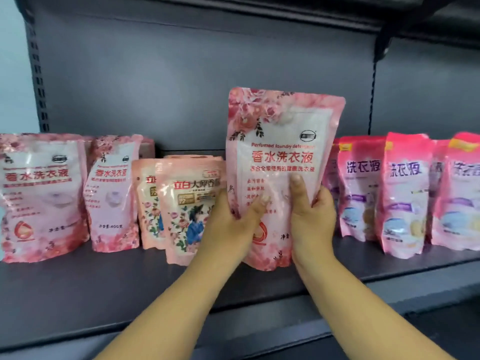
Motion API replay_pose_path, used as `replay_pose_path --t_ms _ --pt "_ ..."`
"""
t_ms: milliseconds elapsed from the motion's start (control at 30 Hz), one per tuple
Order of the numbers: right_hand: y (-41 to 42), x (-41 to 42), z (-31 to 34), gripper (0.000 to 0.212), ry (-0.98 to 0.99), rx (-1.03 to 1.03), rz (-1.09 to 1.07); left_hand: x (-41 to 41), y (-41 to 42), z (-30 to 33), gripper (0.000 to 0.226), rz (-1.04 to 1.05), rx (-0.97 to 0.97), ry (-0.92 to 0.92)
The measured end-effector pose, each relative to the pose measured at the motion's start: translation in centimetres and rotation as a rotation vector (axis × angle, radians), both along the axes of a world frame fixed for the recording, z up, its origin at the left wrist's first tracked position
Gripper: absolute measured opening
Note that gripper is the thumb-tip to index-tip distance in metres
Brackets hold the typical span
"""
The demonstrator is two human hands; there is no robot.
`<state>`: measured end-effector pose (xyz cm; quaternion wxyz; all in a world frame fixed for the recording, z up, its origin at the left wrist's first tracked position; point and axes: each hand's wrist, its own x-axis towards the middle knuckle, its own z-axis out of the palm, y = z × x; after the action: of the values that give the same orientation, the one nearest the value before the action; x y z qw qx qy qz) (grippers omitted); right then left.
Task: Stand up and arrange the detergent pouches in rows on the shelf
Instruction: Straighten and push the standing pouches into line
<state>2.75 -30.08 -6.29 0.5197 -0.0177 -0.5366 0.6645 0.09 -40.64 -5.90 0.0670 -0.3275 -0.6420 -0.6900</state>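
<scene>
Both hands, left hand (235,224) and right hand (310,219), grip the rose pouch (281,162) upright. I'd set its base flat on the shelf (104,294), in the gap between the floral pouch (189,203) and the pink pouches (363,188).

The unit is a dark grey metal store shelving bay. Its flat back panel (181,87) rises behind the shelf deck (91,287), which runs the full width of the view with a lighter grey front lip (389,284). A perforated upright (39,81) with a column of slots stands at the left edge. A second upright (374,81) divides the bay from the adjoining panel on the right. A pale bluish wall (13,74) shows beyond the left upright. An upper shelf underside (337,11) closes the top. Lighting is even and diffuse.
</scene>
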Motion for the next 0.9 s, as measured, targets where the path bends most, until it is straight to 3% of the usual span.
replay_pose_path --t_ms 100,233,400,567,733,900 --pt "5.3 -1.1 0.4 0.021 -0.029 0.007 -0.038 -0.8 6.3 0.9 0.025 -0.101 0.091 -0.244" --pt "10.2 -4.2 0.0 0.021 -0.118 0.034 -0.024 -3.4 12.6 0.5 0.027 0.054 0.236 -0.327" --pt "12.7 -9.3 -1.6 0.024 -0.201 -0.068 0.12 -7.9 15.5 -1.4 0.037 0.204 0.195 -0.278" --pt "14.7 -12.8 -0.7 0.03 -0.267 -0.141 0.15 -11.7 15.7 -1.2 0.032 0.081 0.099 -0.216" --pt "14.9 -12.3 -0.4 0.027 -0.243 -0.158 0.169 -11.7 15.8 -1.6 0.03 0.014 0.12 -0.179" --pt "15.2 -12.0 -1.0 0.033 -0.22 -0.093 0.11 -11.3 16.1 -2.2 0.043 0.011 0.117 -0.077"
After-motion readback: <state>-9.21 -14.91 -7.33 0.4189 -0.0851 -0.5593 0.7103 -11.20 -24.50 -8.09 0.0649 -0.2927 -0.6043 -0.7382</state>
